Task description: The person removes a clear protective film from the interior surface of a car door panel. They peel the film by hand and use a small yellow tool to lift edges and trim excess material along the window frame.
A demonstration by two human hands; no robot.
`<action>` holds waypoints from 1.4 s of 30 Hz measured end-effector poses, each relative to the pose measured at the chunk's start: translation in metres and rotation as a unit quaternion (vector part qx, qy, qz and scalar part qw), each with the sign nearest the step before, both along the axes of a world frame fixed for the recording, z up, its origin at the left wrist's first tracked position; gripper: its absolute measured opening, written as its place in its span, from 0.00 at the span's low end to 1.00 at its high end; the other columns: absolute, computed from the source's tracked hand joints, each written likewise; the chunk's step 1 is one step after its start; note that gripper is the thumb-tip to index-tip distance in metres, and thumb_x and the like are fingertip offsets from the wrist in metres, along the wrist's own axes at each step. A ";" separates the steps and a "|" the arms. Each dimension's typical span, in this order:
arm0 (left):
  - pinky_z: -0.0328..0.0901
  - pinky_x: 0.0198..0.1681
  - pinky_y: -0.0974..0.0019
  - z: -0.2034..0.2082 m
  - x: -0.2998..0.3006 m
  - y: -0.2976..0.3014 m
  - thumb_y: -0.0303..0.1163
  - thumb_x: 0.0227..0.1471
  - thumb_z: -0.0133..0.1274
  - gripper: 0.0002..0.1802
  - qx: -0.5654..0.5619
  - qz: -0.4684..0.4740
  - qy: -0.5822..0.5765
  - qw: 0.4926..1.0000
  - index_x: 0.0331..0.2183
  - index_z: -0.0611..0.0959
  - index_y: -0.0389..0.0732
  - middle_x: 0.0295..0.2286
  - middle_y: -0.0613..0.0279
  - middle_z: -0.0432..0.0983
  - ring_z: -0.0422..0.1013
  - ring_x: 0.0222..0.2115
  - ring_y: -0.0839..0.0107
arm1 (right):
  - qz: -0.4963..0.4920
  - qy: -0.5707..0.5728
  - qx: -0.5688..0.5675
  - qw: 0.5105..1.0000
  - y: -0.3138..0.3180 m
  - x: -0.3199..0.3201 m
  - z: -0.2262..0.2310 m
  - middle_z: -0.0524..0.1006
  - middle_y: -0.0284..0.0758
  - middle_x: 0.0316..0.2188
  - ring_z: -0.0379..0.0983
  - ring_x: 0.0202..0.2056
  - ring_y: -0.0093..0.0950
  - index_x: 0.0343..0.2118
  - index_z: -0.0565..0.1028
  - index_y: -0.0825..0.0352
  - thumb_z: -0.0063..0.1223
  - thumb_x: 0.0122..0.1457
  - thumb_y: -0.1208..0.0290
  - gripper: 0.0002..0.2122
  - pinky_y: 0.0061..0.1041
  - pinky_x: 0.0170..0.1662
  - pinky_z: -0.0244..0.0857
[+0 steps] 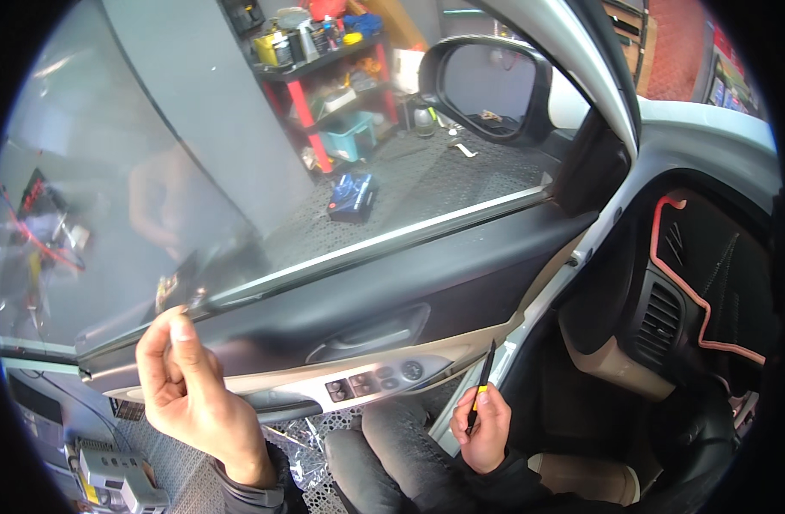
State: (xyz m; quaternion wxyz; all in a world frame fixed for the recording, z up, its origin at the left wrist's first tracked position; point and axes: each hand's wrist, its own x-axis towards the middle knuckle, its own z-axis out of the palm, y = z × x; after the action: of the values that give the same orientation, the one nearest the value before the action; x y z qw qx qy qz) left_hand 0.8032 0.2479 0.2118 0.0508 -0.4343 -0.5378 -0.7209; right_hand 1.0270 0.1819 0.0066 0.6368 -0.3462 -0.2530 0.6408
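My left hand (191,390) is raised in front of the rear part of the open car door. Its thumb and index finger are pinched together; whatever lies between them is too small to make out. Low by the door's front edge, my right hand (480,426) grips a slim black-and-yellow utility knife (483,387), its dark pointed tip upward. The door panel (461,283) is black with a beige strip and carries a window switch panel (362,383). Above it stands the raised window glass (264,206), which shows a faint reflection.
Beyond the glass are the side mirror (486,86), a blue box (352,197) on the floor and a red-and-black shelf (298,103) of bottles. The dashboard (615,334), with red trim, lies to my right. A grey machine (118,480) stands at lower left.
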 end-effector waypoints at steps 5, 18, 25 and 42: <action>0.38 0.20 0.74 0.020 -0.052 -0.033 0.29 0.68 0.55 0.11 0.052 0.055 -0.024 0.997 0.45 0.81 0.31 0.16 0.82 0.55 0.45 0.17 0.91 | 0.009 -0.010 0.009 1.000 -0.004 -0.012 0.004 0.68 0.32 0.18 0.58 0.14 0.19 0.37 0.70 0.69 0.39 0.77 0.60 0.17 0.20 0.20 0.54; 0.59 0.24 0.71 -0.134 -0.220 -0.251 0.36 0.66 0.58 0.12 -0.164 0.352 -0.052 0.920 0.35 0.83 0.37 0.20 0.72 0.69 0.62 0.20 0.80 | 0.066 -0.038 0.048 0.996 -0.030 -0.049 0.026 0.64 0.29 0.15 0.55 0.12 0.17 0.35 0.69 0.67 0.39 0.77 0.58 0.17 0.19 0.16 0.48; 0.69 0.56 0.42 -0.300 -0.272 -0.384 0.49 0.57 0.61 0.41 -0.606 0.448 0.096 0.650 0.60 0.71 0.27 0.51 0.30 0.75 0.72 0.52 0.34 | 0.158 -0.052 0.045 0.985 -0.043 -0.040 0.032 0.66 0.29 0.18 0.57 0.17 0.16 0.41 0.72 0.70 0.37 0.78 0.63 0.15 0.17 0.23 0.52; 0.66 0.59 0.57 -0.215 -0.094 -0.166 0.19 0.58 0.54 0.20 -0.361 0.008 0.180 0.915 0.53 0.80 0.31 0.49 0.47 0.77 0.74 0.52 0.53 | 0.115 -0.036 0.027 0.992 -0.027 -0.017 0.026 0.67 0.29 0.18 0.58 0.17 0.16 0.41 0.72 0.69 0.36 0.78 0.61 0.16 0.16 0.22 0.53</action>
State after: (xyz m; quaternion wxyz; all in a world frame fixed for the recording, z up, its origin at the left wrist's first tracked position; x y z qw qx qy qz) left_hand 0.7093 0.0816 -0.0034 -0.0074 -0.5410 -0.7465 -0.3873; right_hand 1.0104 0.1548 0.0322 0.5587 -0.3201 -0.3313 0.6897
